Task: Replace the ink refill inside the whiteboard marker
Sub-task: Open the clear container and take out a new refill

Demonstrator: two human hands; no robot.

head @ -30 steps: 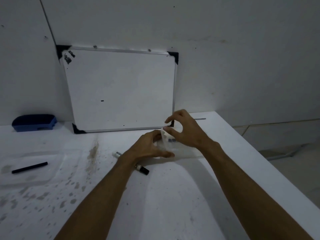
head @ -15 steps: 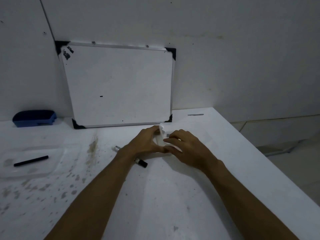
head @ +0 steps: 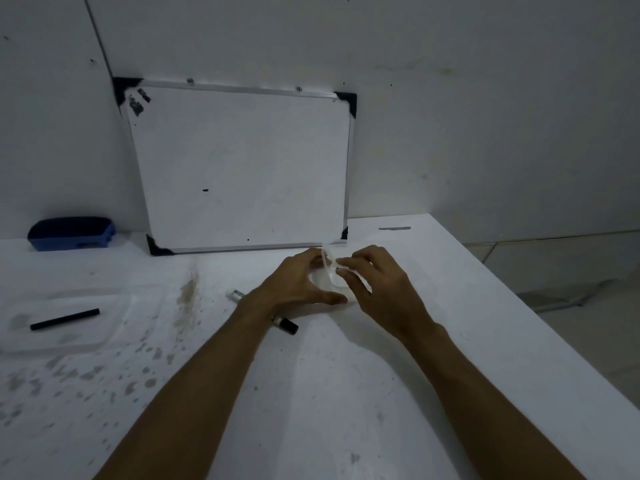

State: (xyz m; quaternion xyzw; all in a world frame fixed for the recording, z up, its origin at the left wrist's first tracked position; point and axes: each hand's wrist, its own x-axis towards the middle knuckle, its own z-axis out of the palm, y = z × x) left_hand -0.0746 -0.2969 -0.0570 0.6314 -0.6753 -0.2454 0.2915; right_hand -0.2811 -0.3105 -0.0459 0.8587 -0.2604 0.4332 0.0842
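A clear plastic container [head: 327,275] sits on the white table [head: 346,393] just in front of the whiteboard's lower right corner. My left hand [head: 298,282] cups its left side, thumb along the near edge. My right hand [head: 377,289] pinches its rim from the right with fingertips together. A white whiteboard marker [head: 287,323] with a black cap lies on the table under my left wrist, mostly hidden. A thin black refill stick [head: 64,319] rests on a clear plastic lid [head: 114,327] at the far left.
A whiteboard [head: 242,168] leans against the wall at the back. A blue eraser [head: 71,233] lies at the back left. The table's right edge runs diagonally, with floor beyond. Grey ink stains mark the left half of the table.
My right hand came down from above the container, then lifted slightly and now pinches its rim. My left hand has stayed on the container's left side.
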